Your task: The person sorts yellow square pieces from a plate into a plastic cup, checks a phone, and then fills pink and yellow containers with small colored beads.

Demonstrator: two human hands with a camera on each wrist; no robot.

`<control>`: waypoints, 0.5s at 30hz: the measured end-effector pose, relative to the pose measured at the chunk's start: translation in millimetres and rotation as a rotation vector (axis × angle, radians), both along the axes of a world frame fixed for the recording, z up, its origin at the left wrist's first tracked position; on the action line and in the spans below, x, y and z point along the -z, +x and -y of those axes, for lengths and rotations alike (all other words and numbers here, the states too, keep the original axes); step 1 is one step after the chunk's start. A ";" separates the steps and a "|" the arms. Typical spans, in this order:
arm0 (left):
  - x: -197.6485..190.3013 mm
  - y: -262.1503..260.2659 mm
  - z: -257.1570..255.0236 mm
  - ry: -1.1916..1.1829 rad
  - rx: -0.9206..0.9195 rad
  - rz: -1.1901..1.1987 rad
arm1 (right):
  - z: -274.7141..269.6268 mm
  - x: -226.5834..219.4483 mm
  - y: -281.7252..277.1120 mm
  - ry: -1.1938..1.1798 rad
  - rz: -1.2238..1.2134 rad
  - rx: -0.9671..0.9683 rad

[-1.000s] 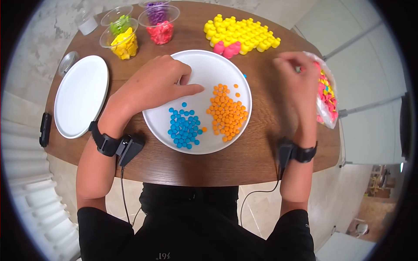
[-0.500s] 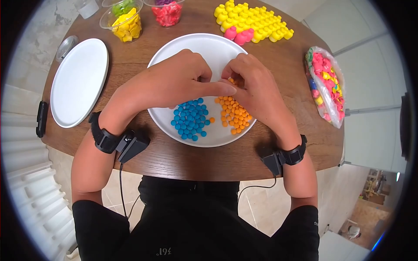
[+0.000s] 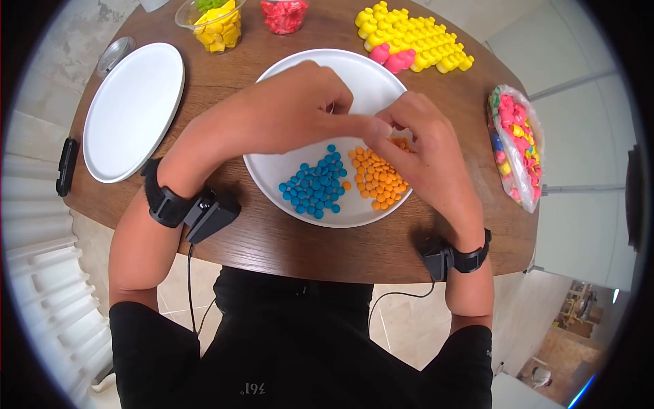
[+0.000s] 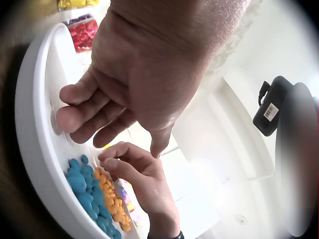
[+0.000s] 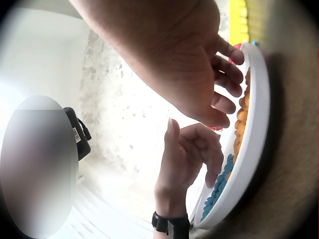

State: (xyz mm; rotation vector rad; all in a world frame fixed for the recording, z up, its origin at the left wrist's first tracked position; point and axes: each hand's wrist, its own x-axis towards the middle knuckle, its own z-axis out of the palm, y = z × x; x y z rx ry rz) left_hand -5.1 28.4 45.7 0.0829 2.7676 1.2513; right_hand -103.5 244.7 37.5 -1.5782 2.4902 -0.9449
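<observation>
A round white plate (image 3: 300, 63) holds a pile of blue candy-like discs (image 3: 313, 187) and a pile of orange ones (image 3: 378, 180); a lone orange disc lies beside the blue pile. My left hand (image 3: 286, 112) hangs over the plate, fingers loosely bent and thumb stretched toward the right hand; its palm is bare in the left wrist view. Over the orange pile is my right hand (image 3: 426, 140), hiding part of that pile. Its fingers are loosely bent with the tips low by the discs, and the right wrist view shows nothing held between them.
An empty white oval-looking plate (image 3: 133, 112) lies at the left. Behind are clear cups of yellow pieces (image 3: 219, 27) and red pieces (image 3: 283, 15). A block of small yellow bottle shapes (image 3: 409, 37) with pink ones (image 3: 393, 58) is at the back right. An open plastic bag (image 3: 521, 150) of colourful pieces sits right.
My right hand has come from beside the bag at the right to over the orange discs, near the left thumb. The left hand stays over the plate. The head view has shifted.
</observation>
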 end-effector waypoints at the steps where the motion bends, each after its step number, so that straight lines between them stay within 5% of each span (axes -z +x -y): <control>1: -3.2 0.8 2.5 -0.043 -0.025 -0.029 | 0.6 -2.3 2.6 0.002 0.001 -0.007; 10: -33.7 11.1 -1.5 -0.105 -0.016 0.393 | 1.8 -8.6 26.5 -0.008 -0.009 -0.252; 15: -35.2 16.2 -10.0 -0.117 0.059 0.379 | 2.1 -8.9 28.7 0.098 0.087 -0.239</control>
